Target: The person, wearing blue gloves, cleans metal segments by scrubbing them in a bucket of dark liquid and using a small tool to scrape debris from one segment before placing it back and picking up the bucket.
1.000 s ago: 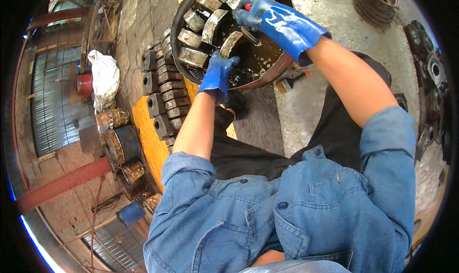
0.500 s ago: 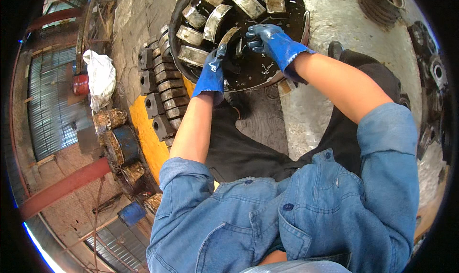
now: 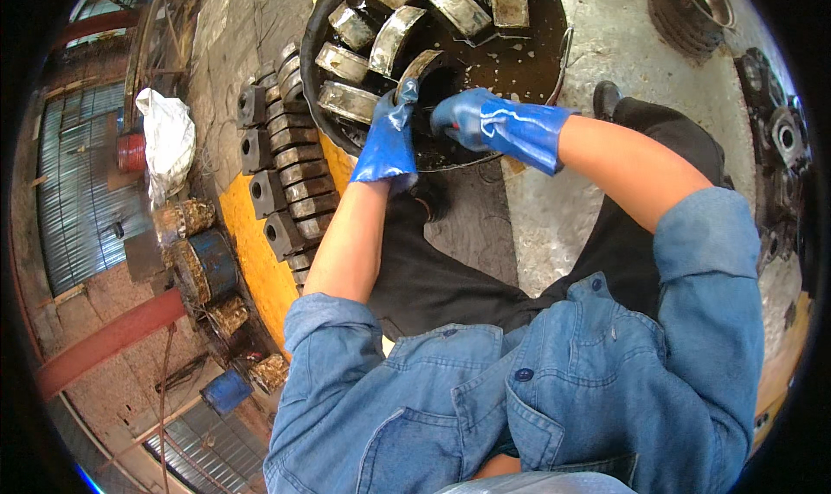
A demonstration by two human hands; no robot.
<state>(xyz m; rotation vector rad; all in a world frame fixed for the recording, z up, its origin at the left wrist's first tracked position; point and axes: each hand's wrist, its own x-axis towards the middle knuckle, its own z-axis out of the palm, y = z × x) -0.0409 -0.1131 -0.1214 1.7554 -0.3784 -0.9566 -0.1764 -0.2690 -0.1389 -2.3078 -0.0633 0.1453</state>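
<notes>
- Curved metal piece (image 3: 424,63), upper centre of the frame, inside the round tub (image 3: 308,51): I judge it rigid, weighty, and slippery from the dark liquid (image 3: 519,68); I would grip across its side edges.
- Left hand (image 3: 396,110), blue-gloved: closed on its lower end.
- Right hand (image 3: 461,118), beside it: fingers curled around a red item (image 3: 454,125), kind unclear.
- Lettering: I can read none.

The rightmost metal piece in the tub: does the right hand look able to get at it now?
Probably yes: between the right hand and the piece I see mostly dark liquid, no other piece. However, the hand seems closed around a red item.
</notes>
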